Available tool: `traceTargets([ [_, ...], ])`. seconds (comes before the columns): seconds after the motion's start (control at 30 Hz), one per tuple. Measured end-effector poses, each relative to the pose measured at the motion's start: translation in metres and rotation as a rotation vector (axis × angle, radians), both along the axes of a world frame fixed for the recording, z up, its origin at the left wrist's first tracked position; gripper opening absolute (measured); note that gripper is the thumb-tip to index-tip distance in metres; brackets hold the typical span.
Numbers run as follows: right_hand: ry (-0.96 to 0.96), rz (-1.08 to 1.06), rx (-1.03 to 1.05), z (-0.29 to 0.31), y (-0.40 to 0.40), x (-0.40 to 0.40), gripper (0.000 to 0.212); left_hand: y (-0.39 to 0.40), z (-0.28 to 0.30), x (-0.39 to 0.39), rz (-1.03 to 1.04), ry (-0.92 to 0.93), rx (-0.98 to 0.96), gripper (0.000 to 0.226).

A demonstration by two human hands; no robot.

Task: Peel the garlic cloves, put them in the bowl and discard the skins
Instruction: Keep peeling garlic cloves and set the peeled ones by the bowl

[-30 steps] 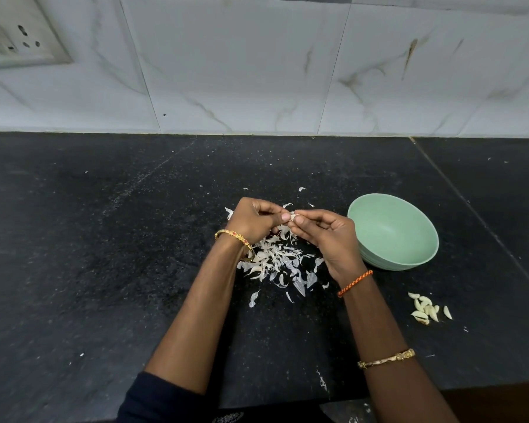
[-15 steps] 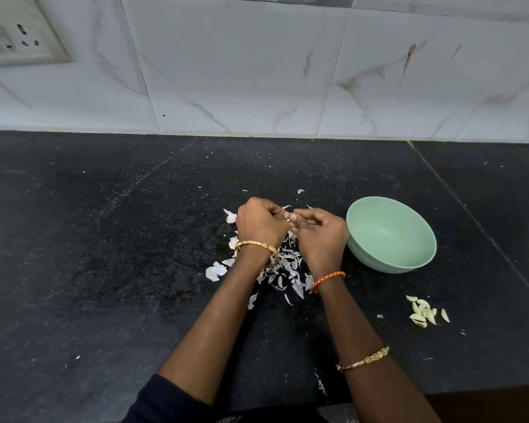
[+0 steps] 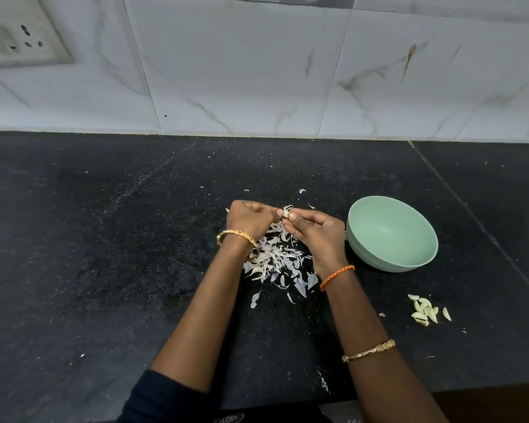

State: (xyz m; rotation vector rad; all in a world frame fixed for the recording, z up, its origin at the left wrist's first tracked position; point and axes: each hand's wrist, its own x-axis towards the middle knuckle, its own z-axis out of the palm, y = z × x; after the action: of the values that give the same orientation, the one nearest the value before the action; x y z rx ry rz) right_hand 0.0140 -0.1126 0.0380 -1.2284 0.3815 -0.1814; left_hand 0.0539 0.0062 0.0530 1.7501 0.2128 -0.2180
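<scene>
One clove [image 3: 286, 212] pinched between my left hand [image 3: 249, 219] and right hand [image 3: 313, 232], both curled on it, skin part off. Skins [image 3: 275, 261] heaped on counter [image 3: 104, 254] beneath. Peeled cloves [image 3: 425, 309] near right, not in bowl [image 3: 391, 236], seemingly empty. Transfer, discarding left.

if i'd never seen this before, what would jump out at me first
The two hands meeting mid-counter: the left hand and right hand pinch a garlic clove between their fingertips, above a white pile of skins on the black counter. Just right sits a pale green bowl, apparently empty, while a cluster of peeled cloves lies on the counter nearer the front edge.
</scene>
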Motion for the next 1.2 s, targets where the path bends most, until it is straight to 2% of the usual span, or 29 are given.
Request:
traceTargets([
  [0.07,0.009,-0.073,-0.132,-0.003,0.006,0.002,0.014,-0.004,-0.002,-0.002,0.030,-0.085,0.119,0.006],
  [0.17,0.048,-0.196,-0.229,-0.004,0.010,0.003,0.007,-0.007,-0.001,-0.003,0.047,-0.134,0.187,0.009],
  [0.3,0.060,-0.147,-0.121,-0.001,0.005,0.003,0.007,-0.002,-0.003,0.001,0.027,-0.085,0.143,0.019],
  [0.43,0.044,-0.101,-0.153,0.002,0.001,0.001,0.007,0.001,-0.002,0.003,-0.033,-0.033,0.017,0.014],
  [0.57,0.040,-0.045,-0.121,0.005,0.002,-0.001,0.008,-0.001,-0.002,0.000,-0.082,-0.059,-0.027,0.015],
  [0.67,0.037,-0.006,-0.011,0.007,0.001,-0.001,0.007,0.001,-0.001,0.001,-0.070,-0.024,-0.081,0.008],
  [0.8,0.075,0.040,0.321,0.009,-0.002,-0.001,0.010,0.005,0.003,0.003,-0.116,0.177,-0.337,0.007],
  [0.87,0.067,0.049,0.311,0.009,-0.003,-0.002,0.010,0.005,0.002,0.004,-0.116,0.160,-0.281,0.007],
  [0.93,0.046,0.015,0.176,0.009,0.000,-0.003,0.009,0.003,0.000,0.004,-0.118,0.077,-0.147,0.012],
  [1.07,0.029,-0.161,-0.069,0.011,0.012,0.001,0.008,-0.009,-0.004,0.000,-0.135,-0.200,0.102,0.018],
  [1.13,0.041,-0.217,-0.031,0.012,0.015,0.002,0.007,-0.013,-0.006,-0.003,-0.134,-0.321,0.209,0.012],
  [1.2,0.050,-0.193,0.110,0.014,0.015,0.003,0.007,-0.016,-0.009,-0.004,-0.143,-0.354,0.165,0.016],
])
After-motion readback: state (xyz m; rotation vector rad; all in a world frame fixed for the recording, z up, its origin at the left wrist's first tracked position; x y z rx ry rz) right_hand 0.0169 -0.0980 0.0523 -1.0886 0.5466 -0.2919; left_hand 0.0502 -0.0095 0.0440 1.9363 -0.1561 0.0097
